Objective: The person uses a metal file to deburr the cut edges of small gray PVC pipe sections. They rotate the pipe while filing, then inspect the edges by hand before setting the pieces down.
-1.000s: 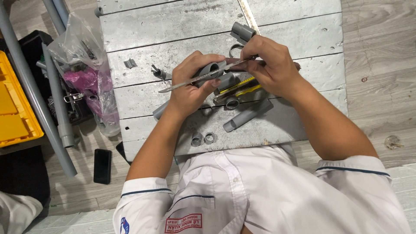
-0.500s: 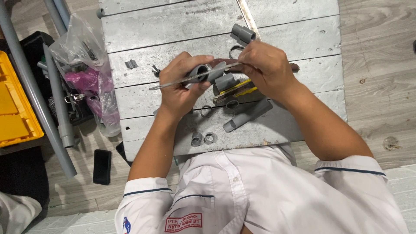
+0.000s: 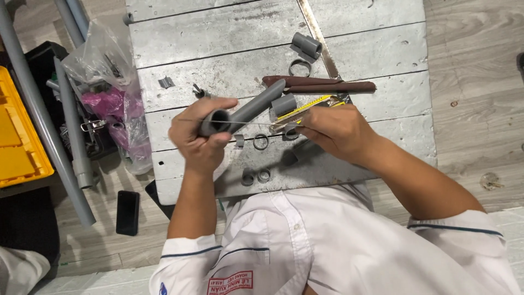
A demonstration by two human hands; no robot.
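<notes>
One grey pipe (image 3: pixel 245 112) in left hand (image 3: pixel 199 139)

Grey pipe (image 3: pixel 248 111), yellow crate (image 3: pixel 19 142)

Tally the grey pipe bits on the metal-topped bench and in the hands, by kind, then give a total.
Longer pipe piece, held in the left hand: 1
Short pipe stubs: 2
Thin cut rings on the bench: 4
Total: 7; any under the right hand are hidden.
</notes>
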